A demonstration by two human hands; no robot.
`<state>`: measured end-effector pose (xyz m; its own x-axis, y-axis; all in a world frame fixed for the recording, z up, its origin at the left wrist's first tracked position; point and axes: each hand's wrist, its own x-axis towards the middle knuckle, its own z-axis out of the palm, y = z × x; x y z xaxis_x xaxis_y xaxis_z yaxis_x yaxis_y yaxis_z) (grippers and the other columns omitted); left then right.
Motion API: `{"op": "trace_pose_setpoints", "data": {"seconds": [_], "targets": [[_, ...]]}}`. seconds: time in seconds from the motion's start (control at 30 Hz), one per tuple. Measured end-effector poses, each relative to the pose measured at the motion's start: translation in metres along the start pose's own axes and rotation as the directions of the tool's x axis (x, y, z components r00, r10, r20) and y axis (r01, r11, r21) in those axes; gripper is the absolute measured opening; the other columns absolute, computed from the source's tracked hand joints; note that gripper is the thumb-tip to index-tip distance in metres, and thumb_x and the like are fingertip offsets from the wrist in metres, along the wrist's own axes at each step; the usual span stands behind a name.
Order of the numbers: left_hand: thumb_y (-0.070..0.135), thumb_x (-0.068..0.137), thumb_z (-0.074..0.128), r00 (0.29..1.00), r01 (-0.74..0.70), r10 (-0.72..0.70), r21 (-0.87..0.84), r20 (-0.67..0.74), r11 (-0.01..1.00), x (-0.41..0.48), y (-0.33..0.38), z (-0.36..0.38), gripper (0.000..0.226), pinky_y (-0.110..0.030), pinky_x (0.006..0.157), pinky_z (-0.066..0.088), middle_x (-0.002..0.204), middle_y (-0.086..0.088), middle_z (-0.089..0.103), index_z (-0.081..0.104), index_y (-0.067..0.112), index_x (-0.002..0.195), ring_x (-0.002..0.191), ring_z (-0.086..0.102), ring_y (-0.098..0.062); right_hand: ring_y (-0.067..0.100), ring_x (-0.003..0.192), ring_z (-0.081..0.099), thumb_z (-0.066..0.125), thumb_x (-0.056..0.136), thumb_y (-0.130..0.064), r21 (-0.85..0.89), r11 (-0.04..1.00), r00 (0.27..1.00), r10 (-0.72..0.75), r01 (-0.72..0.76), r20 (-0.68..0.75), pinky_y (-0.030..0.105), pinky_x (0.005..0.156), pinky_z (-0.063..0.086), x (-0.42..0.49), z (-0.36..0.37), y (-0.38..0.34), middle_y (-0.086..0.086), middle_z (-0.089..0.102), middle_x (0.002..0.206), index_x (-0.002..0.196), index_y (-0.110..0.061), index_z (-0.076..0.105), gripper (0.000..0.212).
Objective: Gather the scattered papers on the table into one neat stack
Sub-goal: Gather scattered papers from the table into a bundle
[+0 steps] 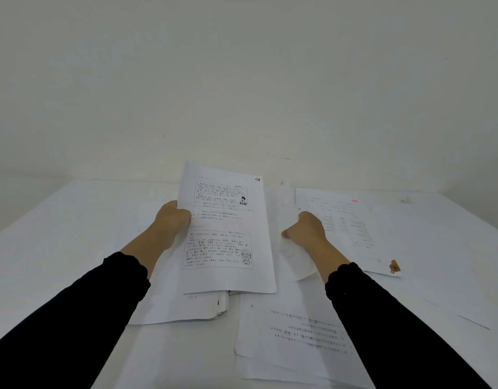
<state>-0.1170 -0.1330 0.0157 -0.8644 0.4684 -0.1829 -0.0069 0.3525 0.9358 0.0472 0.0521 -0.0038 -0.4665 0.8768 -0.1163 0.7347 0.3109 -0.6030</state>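
Observation:
My left hand [173, 220] grips the left edge of a printed sheet with cartoon drawings [225, 228], raised over the middle of the white table [73, 220]. More sheets [186, 307] lie under it. My right hand [306, 230] holds another white sheet [294, 256] by its edge, just right of the raised one. A sheet with upside-down text [298, 329] lies near the front, partly under my right sleeve. A form with a pink mark [346, 220] lies flat at the right.
A small brown object [394, 266] sits on the lower corner of the right form. Further sheets [452, 299] lie at the table's right side. A plain white wall [242, 80] stands behind the table's far edge.

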Motion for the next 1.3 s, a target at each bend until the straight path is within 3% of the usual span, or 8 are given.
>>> {"op": "trace_pose_setpoints", "data": {"seconds": [0.1, 0.2, 0.37, 0.77, 0.9, 1.07, 1.2, 1.3], "targets": [[-0.006, 0.091, 0.04, 1.0, 0.004, -0.004, -0.001, -0.011, 1.0, 0.001, 0.001, 0.0, 0.026, -0.032, 0.083, 0.036, 0.107, -0.009, 0.05, 0.05, 0.007, 0.11, 0.097, 0.045, -0.027, 0.014, 0.068, 0.046, 0.05, 0.085, 0.0, 0.076, 0.994, 0.988, -0.071, 0.082, -0.138, 0.023, 0.049, 0.034, 0.002, -0.015, 0.0, 0.005, 0.052, 0.092, 0.093, -0.014, 0.049, 0.016], [-0.006, 0.091, 0.037, 0.999, 0.009, -0.01, -0.02, -0.032, 1.0, -0.001, 0.002, 0.0, 0.036, -0.034, 0.084, 0.037, 0.121, -0.015, 0.054, 0.049, 0.003, 0.124, 0.11, 0.05, -0.035, 0.023, 0.078, 0.052, 0.042, 0.088, 0.002, 0.144, 0.978, 0.936, -0.093, 0.15, -0.34, 0.027, 0.062, 0.043, -0.004, -0.037, -0.002, 0.009, 0.058, 0.097, 0.114, -0.004, 0.051, 0.029], [-0.006, 0.092, 0.034, 0.999, 0.007, -0.01, -0.069, -0.047, 0.998, -0.004, 0.005, 0.0, 0.041, -0.035, 0.087, 0.038, 0.134, -0.018, 0.052, 0.047, 0.001, 0.13, 0.122, 0.048, -0.036, 0.021, 0.08, 0.052, 0.041, 0.09, -0.001, 0.367, 0.893, 0.865, -0.049, 0.262, -0.499, 0.031, 0.072, 0.048, -0.016, -0.07, -0.011, 0.001, 0.053, 0.093, 0.115, -0.005, 0.051, 0.028], [-0.006, 0.092, 0.034, 0.997, 0.0, 0.001, 0.015, -0.082, 1.0, -0.014, 0.017, -0.006, 0.04, -0.034, 0.084, 0.037, 0.133, -0.019, 0.052, 0.048, -0.002, 0.129, 0.11, 0.049, -0.036, 0.017, 0.095, 0.058, 0.051, 0.089, -0.003, 0.687, 0.575, 0.847, -0.019, 0.443, -0.531, 0.026, 0.082, 0.043, -0.028, -0.1, -0.015, -0.005, 0.059, 0.099, 0.1, -0.018, 0.051, 0.018], [-0.005, 0.092, 0.034, 0.995, 0.034, -0.027, 0.06, -0.101, 0.998, -0.014, 0.012, -0.013, 0.038, -0.032, 0.081, 0.034, 0.112, -0.018, 0.051, 0.049, -0.005, 0.127, 0.095, 0.042, -0.029, 0.02, 0.098, 0.063, 0.053, 0.086, -0.002, 0.775, 0.483, 0.873, 0.044, 0.407, -0.486, 0.03, 0.087, 0.05, -0.026, -0.1, -0.015, -0.003, 0.063, 0.101, 0.098, -0.016, 0.054, 0.018], [-0.003, 0.094, 0.037, 0.998, 0.046, -0.047, -0.022, -0.053, 0.999, -0.02, 0.015, -0.017, 0.037, -0.036, 0.083, 0.035, 0.124, -0.02, 0.052, 0.047, -0.005, 0.129, 0.097, 0.042, -0.028, 0.02, 0.099, 0.065, 0.055, 0.084, -0.003, 0.814, 0.46, 0.908, 0.039, 0.355, -0.418, 0.036, 0.093, 0.052, -0.026, -0.094, -0.014, -0.005, 0.067, 0.1, 0.101, -0.018, 0.059, 0.023], [-0.003, 0.093, 0.037, 1.0, 0.0, 0.003, -0.162, 0.014, 0.987, -0.026, 0.023, -0.014, 0.039, -0.037, 0.085, 0.039, 0.131, -0.02, 0.052, 0.047, 0.001, 0.131, 0.098, 0.047, -0.029, 0.014, 0.088, 0.061, 0.053, 0.09, -0.001, 0.812, 0.486, 0.939, -0.055, 0.323, -0.34, 0.022, 0.077, 0.047, -0.036, -0.09, -0.015, -0.004, 0.063, 0.098, 0.112, -0.012, 0.057, 0.026], [0.006, 0.098, 0.037, 0.997, -0.021, 0.045, -0.322, 0.067, 0.947, -0.032, 0.03, -0.009, 0.037, -0.04, 0.089, 0.043, 0.128, -0.016, 0.055, 0.047, 0.006, 0.133, 0.102, 0.052, -0.029, 0.017, 0.093, 0.059, 0.055, 0.091, -0.002, 0.794, 0.539, 0.959, -0.125, 0.281, -0.254, 0.025, 0.08, 0.045, -0.04, -0.082, -0.016, -0.002, 0.061, 0.104, 0.119, -0.011, 0.056, 0.03]]}}
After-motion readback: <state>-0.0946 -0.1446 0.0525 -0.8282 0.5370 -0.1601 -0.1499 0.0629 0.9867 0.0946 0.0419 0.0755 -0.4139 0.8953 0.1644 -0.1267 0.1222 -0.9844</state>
